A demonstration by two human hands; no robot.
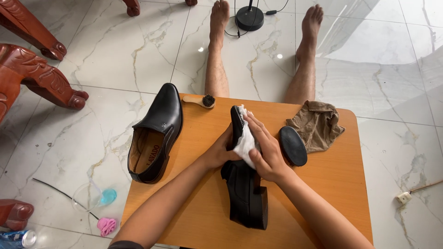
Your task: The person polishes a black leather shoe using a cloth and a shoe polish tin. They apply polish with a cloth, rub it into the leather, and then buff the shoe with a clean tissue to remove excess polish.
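Note:
A black leather shoe stands on its side on the small orange table, sole toward the right. My left hand grips the shoe from the left near its toe. My right hand presses a white cloth against the shoe's upper front. The second black shoe lies upright at the table's left edge, partly overhanging it.
A small wooden brush lies at the table's far edge. A black oval brush and a brown cloth sit to the right. My bare legs stretch out on the marble floor. Carved wooden furniture legs stand left.

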